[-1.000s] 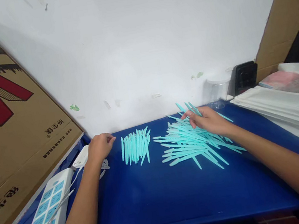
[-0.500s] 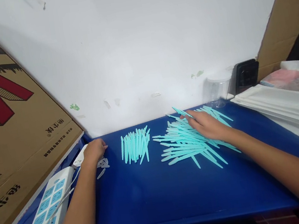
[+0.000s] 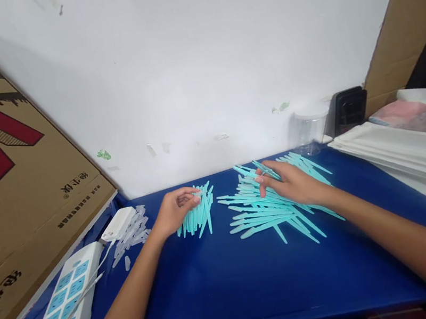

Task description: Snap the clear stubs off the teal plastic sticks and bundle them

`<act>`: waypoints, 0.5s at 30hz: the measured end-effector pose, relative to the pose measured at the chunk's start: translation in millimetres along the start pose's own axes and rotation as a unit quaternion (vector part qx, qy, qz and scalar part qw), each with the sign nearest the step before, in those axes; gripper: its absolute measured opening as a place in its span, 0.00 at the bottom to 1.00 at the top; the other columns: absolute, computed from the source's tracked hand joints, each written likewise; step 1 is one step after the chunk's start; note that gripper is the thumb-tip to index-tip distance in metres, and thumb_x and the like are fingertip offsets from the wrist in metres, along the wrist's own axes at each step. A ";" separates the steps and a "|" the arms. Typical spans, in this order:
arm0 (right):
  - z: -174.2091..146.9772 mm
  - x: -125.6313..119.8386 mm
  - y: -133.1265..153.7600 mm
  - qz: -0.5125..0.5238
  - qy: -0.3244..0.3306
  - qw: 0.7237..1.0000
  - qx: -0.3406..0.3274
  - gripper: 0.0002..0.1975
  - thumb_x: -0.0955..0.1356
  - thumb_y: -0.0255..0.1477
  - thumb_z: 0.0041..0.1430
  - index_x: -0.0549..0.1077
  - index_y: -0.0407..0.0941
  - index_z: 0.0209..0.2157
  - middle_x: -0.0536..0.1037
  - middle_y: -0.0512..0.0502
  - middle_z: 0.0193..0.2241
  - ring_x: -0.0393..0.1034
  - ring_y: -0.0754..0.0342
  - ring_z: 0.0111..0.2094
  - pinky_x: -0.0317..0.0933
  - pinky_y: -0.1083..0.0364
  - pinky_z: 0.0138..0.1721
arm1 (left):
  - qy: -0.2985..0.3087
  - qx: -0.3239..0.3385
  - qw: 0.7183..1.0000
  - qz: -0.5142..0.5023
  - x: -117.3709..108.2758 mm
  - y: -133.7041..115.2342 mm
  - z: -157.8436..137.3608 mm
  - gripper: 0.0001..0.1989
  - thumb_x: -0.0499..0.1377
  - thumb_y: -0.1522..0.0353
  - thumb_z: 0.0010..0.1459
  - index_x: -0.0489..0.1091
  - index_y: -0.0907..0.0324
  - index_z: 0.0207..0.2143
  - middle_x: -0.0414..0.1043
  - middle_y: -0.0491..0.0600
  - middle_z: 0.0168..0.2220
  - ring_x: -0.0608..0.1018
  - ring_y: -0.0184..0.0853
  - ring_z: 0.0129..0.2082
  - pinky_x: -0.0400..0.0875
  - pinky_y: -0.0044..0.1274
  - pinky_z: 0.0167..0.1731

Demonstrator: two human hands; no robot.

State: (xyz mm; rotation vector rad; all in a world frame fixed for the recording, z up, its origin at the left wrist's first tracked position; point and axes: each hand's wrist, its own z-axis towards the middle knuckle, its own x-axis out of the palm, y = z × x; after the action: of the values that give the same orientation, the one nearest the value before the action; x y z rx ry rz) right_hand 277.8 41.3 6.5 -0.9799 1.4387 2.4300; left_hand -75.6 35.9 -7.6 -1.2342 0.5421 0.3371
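Note:
My right hand (image 3: 291, 182) is closed on a slim turquoise stick (image 3: 266, 170), shaped like an eyebrow razor, above the large loose pile of the same sticks (image 3: 261, 211). Over the smaller, tidier row of turquoise sticks (image 3: 196, 219) is my left hand (image 3: 176, 208), thumb and fingertips pinched together. Whatever those fingertips hold is too small to make out. Small translucent plastic pieces (image 3: 131, 234), like slim covers, lie scattered on the blue tabletop (image 3: 217, 288) to the left of my left hand.
A white adapter (image 3: 118, 224) sits beside the clear pieces, and a power strip (image 3: 61, 313) with cables lies at the left edge. A large cardboard box (image 3: 21, 200) stands left. At the back right are a clear jar (image 3: 311, 128), a black object (image 3: 349, 111) and stacked white sheets (image 3: 394, 157).
My left hand has moved right, from the translucent pieces to the smaller row of sticks. The right hand still holds a stick over the large pile; the stick's angle has changed.

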 end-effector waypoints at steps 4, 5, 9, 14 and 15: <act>-0.8 5.3 0.8 0.041 0.032 0.999 0.011 0.19 0.68 0.47 0.64 0.77 0.45 0.33 0.81 0.46 0.28 0.70 0.50 0.29 0.59 0.53 0.33 | 0.040 0.000 0.998 -0.055 25.1 -6.1 -6.2 0.21 0.65 0.57 0.61 0.78 0.61 0.50 0.83 0.55 0.40 0.83 0.39 0.36 0.77 0.28 0.36; -1.0 7.0 0.3 0.047 0.037 0.998 0.005 0.19 0.68 0.47 0.63 0.77 0.45 0.31 0.79 0.47 0.25 0.70 0.51 0.29 0.59 0.53 0.33 | 0.043 -0.001 0.998 -0.053 27.8 -6.8 -7.3 0.20 0.65 0.58 0.61 0.79 0.61 0.51 0.83 0.55 0.41 0.83 0.39 0.36 0.78 0.28 0.37; -2.0 13.5 -1.4 0.038 0.048 0.998 -0.020 0.22 0.68 0.45 0.65 0.75 0.45 0.23 0.71 0.50 0.21 0.64 0.54 0.27 0.55 0.54 0.31 | 0.024 -0.007 0.999 -0.041 32.8 -16.7 -10.5 0.16 0.67 0.59 0.59 0.81 0.61 0.44 0.84 0.54 0.37 0.84 0.41 0.37 0.78 0.28 0.38; -3.7 15.8 -0.7 0.036 0.060 0.997 -0.026 0.23 0.68 0.46 0.65 0.74 0.45 0.23 0.64 0.53 0.19 0.56 0.56 0.24 0.49 0.55 0.27 | 0.026 0.009 1.000 -0.002 36.8 -35.5 -14.5 0.12 0.68 0.60 0.58 0.83 0.59 0.35 0.84 0.51 0.32 0.85 0.40 0.34 0.77 0.25 0.35; -3.9 15.8 -0.6 0.036 0.061 0.997 -0.029 0.23 0.68 0.46 0.65 0.73 0.45 0.23 0.62 0.53 0.19 0.54 0.57 0.23 0.48 0.55 0.27 | 0.031 0.014 0.999 0.004 37.5 -37.7 -15.3 0.11 0.67 0.60 0.58 0.83 0.58 0.36 0.84 0.50 0.33 0.84 0.40 0.34 0.76 0.25 0.35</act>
State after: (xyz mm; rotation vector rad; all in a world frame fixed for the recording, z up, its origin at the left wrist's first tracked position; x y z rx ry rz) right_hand 267.6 35.4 -4.8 -1.1275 1.4732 2.5152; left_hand -28.0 8.2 -2.0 -1.2189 0.6041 0.2981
